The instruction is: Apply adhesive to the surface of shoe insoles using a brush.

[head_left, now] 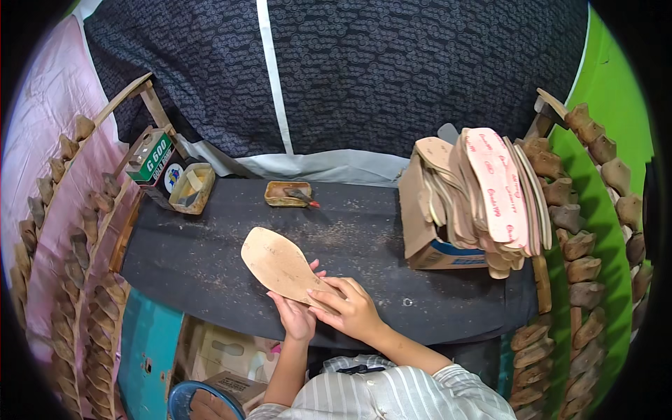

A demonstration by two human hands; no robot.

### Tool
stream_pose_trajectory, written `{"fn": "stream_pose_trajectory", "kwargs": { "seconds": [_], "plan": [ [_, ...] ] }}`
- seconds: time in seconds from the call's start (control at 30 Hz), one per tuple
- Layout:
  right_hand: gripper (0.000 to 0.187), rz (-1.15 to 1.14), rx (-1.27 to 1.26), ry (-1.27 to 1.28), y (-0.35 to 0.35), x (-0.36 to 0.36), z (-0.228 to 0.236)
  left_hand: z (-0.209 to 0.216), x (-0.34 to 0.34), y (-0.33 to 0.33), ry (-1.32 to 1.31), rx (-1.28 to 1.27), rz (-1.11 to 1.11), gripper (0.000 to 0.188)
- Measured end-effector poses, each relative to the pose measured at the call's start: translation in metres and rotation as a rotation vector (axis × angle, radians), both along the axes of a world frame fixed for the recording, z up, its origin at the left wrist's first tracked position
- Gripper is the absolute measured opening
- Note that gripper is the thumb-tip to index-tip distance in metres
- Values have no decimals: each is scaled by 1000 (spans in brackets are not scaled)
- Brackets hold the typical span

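Observation:
A tan shoe insole [276, 262] is held above the dark work table [231, 273], its broad end pointing to the far left. My left hand [295, 318] supports its near edge from below, fingers closed round the narrower part, with fingertips showing on the far side. From the right, my right hand [352, 308] grips the narrow end, its fingers lying over the top face. Part of that end is hidden under my fingers. Beyond the insole lies a small shallow tray [274, 202] with a dark, red-tipped tool [302, 197] in it.
A cardboard box [418, 210] packed with upright insoles [495, 185] stands at the right. At the far left are a green and black box [150, 162] and an open container [195, 187]. Racks of wooden shoe lasts [582, 269] flank the table; a blue basin [183, 400] sits below left.

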State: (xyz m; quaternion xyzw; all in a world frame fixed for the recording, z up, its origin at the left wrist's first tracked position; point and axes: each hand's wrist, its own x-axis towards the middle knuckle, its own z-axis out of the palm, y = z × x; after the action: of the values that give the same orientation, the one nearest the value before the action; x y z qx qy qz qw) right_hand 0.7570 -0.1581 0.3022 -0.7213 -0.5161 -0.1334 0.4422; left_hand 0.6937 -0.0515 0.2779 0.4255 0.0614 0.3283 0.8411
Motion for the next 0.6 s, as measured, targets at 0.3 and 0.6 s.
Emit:
{"fn": "stream_pose_trajectory", "kwargs": {
  "seconds": [0.3, 0.6],
  "plan": [
    [41, -258, 215, 417, 116, 30, -14, -23, -13, 137, 104, -196, 103, 78],
    [59, -249, 432, 1022, 174, 121, -88, -50, -21, 218, 199, -291, -266, 77]
  ]
}}
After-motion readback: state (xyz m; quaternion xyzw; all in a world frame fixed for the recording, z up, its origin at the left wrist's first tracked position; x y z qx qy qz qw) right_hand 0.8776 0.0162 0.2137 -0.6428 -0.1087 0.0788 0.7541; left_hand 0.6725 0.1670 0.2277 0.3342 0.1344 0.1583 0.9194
